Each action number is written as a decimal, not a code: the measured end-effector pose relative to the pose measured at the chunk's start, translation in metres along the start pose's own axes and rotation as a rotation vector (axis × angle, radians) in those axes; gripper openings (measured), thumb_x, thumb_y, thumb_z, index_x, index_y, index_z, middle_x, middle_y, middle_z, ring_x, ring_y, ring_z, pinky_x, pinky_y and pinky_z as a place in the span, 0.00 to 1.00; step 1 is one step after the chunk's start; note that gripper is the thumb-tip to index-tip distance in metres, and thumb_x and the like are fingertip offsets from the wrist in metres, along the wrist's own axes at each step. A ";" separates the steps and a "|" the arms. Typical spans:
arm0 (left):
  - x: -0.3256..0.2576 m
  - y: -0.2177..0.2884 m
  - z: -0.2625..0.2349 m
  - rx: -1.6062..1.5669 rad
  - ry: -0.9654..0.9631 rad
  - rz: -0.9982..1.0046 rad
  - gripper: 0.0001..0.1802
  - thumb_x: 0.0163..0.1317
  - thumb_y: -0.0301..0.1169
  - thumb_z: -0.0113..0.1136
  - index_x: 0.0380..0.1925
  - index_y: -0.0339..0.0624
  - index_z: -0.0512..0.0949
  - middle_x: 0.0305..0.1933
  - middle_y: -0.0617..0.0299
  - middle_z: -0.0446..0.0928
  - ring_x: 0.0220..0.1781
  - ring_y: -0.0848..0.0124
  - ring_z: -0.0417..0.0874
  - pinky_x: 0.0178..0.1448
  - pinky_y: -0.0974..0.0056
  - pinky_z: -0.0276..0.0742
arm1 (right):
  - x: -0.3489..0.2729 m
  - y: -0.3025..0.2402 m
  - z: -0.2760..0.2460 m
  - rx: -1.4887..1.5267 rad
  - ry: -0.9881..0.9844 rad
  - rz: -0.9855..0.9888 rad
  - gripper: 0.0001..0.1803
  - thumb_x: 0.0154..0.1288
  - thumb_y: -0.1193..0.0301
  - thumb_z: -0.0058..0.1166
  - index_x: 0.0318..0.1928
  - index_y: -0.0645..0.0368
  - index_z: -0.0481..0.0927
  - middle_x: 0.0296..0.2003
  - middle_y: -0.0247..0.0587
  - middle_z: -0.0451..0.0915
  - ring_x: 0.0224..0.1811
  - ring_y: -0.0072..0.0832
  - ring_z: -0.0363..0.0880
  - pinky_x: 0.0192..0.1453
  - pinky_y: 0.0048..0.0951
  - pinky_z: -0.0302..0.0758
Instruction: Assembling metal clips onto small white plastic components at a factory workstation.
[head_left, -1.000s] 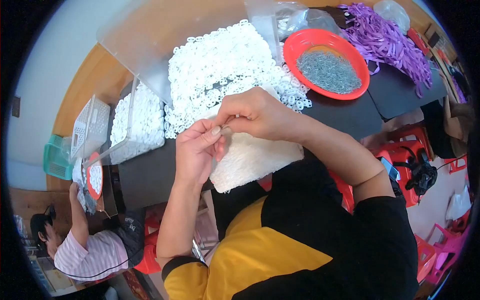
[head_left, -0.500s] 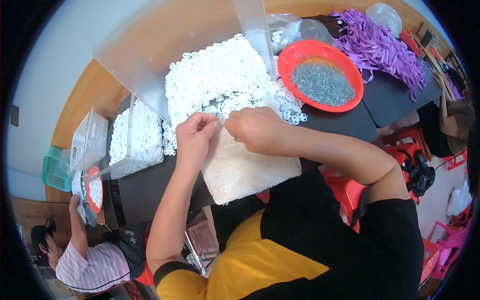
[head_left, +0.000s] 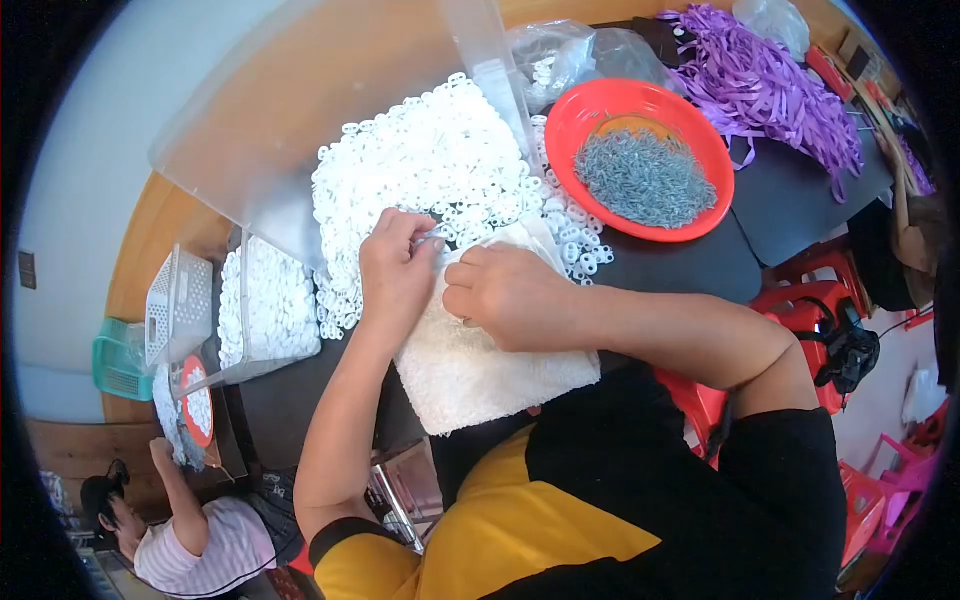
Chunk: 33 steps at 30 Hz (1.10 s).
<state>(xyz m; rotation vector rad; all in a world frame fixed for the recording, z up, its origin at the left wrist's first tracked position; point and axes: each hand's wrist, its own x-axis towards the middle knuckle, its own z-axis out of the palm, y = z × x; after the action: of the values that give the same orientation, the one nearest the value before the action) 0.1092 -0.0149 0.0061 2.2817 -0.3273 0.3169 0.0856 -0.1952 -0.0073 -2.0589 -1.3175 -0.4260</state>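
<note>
Between the thumb and forefinger of my left hand point(head_left: 393, 268) is a small white plastic piece point(head_left: 428, 237), held at the near edge of a large heap of white plastic pieces with holes point(head_left: 420, 145). My right hand point(head_left: 512, 300) is closed just above a cream towel point(head_left: 500, 385). Its fingers are curled in, and anything they hold is hidden. The towel lies across the table's near edge, below both hands. To the right of the heap stands a red bowl point(head_left: 560, 125) of thin grey metal pins or screws point(head_left: 645, 178).
A clear plastic bin point(head_left: 300, 120) stands tipped behind the heap. Left of it is another bin of white pieces point(head_left: 270, 300), beside a white basket point(head_left: 180, 300) and a green basket point(head_left: 120, 365). Purple straps point(head_left: 765, 95) lie far right. Co-workers point(head_left: 200, 540) sit at both sides.
My hands have moved apart a little. My right hand has come down and nearer over the towel, while my left hand stays by the heap's edge with the white piece.
</note>
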 end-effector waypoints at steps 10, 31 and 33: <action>0.018 0.000 0.012 0.401 0.001 0.326 0.09 0.53 0.24 0.64 0.35 0.38 0.78 0.31 0.57 0.73 0.32 0.63 0.79 0.37 0.61 0.75 | -0.001 -0.005 0.002 -0.023 0.042 0.027 0.05 0.48 0.73 0.55 0.27 0.59 0.76 0.31 0.40 0.73 0.38 0.37 0.73 0.42 0.37 0.70; 0.016 0.015 0.017 0.363 -0.087 0.354 0.05 0.54 0.27 0.62 0.30 0.44 0.77 0.32 0.59 0.72 0.37 0.59 0.77 0.34 0.56 0.74 | -0.002 -0.010 -0.003 -0.038 0.043 0.011 0.06 0.47 0.73 0.54 0.28 0.60 0.76 0.33 0.41 0.74 0.40 0.37 0.75 0.44 0.35 0.71; 0.020 0.013 0.019 0.351 -0.106 0.381 0.05 0.54 0.27 0.62 0.30 0.43 0.77 0.31 0.58 0.72 0.37 0.59 0.78 0.34 0.56 0.74 | -0.003 -0.010 -0.004 -0.042 0.038 0.009 0.06 0.47 0.73 0.54 0.28 0.60 0.76 0.33 0.41 0.74 0.41 0.37 0.75 0.44 0.36 0.71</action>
<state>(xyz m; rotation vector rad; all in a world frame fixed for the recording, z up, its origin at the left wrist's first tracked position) 0.1262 -0.0404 0.0093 2.5779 -0.8207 0.4781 0.0760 -0.1966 -0.0028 -2.0798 -1.2864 -0.4901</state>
